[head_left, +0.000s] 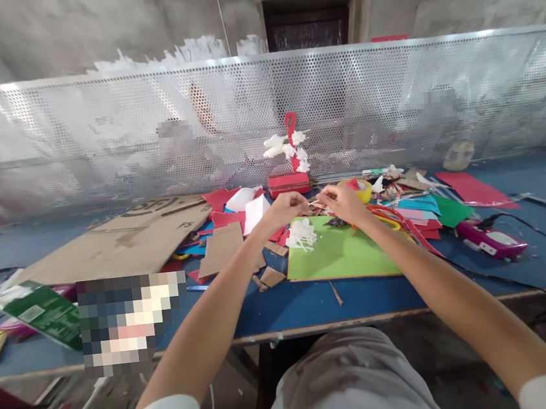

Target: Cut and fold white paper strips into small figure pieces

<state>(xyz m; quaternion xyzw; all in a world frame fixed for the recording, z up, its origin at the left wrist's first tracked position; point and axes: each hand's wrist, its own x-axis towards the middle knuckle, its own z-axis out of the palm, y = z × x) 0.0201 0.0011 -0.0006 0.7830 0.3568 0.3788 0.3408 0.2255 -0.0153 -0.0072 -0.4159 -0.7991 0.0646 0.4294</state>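
Observation:
My left hand (289, 208) and my right hand (344, 203) meet above the back edge of a lime-green sheet (351, 258). Fingertips of both are pinched on a small thin white strip (314, 203) stretched between them; its exact kind is too small to make out. Just below my left hand, a pile of white curled pieces (301, 234) lies on the sheet. Scissors with orange handles (385, 217) rest by my right wrist, partly hidden. Behind the hands stands a red hooked stand (289, 184) with white flowers (300, 151) on it.
A large cardboard sheet (115, 240) covers the left of the blue table (274, 311). Red, blue and green paper scraps (452, 210) crowd around, with a yellow tape roll (363, 191). At right lies a purple box (494, 240) with a black cable. A perforated metal screen (115, 143) rises behind.

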